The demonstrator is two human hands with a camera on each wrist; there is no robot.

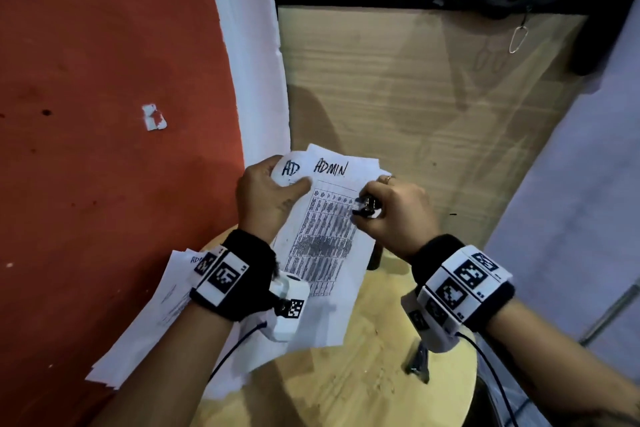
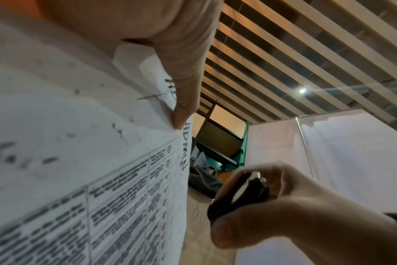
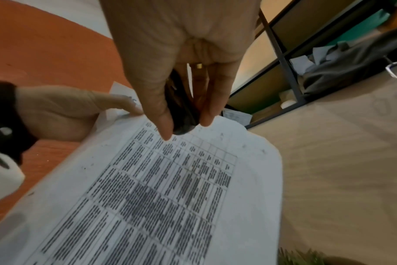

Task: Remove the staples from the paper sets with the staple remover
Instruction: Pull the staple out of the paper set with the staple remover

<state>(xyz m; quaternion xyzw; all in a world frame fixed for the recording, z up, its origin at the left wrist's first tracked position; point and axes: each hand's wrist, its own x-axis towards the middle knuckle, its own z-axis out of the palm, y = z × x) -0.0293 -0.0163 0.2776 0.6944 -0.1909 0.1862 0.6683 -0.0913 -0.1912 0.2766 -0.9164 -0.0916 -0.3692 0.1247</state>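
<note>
The left hand pinches the top corner of a paper set marked "ADMIN", held up over a round wooden table, while the right hand curls thumb and fingers round a black staple remover at the sheet's 3 o'clock edge. More papers lie at 8 o'clock on the table, a dark object at 5 o'clock and a paper scrap on the red floor at 10 o'clock. The remover's jaws and any staple are hidden by fingers and blur.
</note>
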